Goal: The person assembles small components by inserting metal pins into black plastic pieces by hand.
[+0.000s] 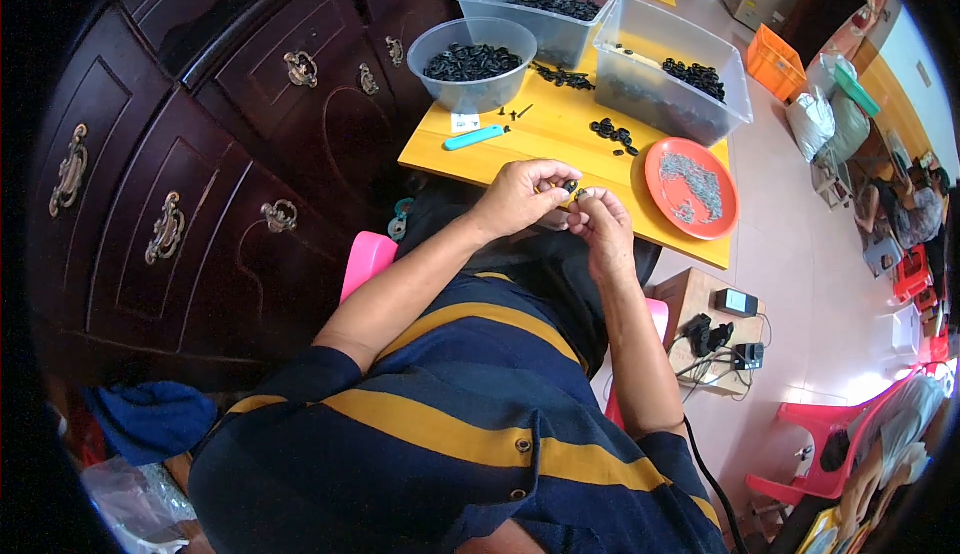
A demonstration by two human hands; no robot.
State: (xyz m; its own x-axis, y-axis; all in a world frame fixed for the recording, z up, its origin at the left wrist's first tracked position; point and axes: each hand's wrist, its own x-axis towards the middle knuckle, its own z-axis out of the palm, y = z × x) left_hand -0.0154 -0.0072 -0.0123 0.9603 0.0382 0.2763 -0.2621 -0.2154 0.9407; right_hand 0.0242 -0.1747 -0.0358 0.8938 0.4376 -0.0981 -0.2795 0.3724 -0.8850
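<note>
Left hand [520, 194] and right hand [600, 219] met over the yellow worktop [560, 139] edge, each grip pinched shut on 1 small black ring [570, 186]. Bowl of rings [470, 62] and orange plate [692, 187] sat within easy reach, apparently as supply.

The small dark part [569, 186] pinched between the left hand [520, 197] and right hand [600, 222] is too small to identify, mostly covered by fingertips. The near edge of the yellow bench [540, 139] disappears behind both hands. The grey pieces on the orange plate [692, 188] blur together.
</note>
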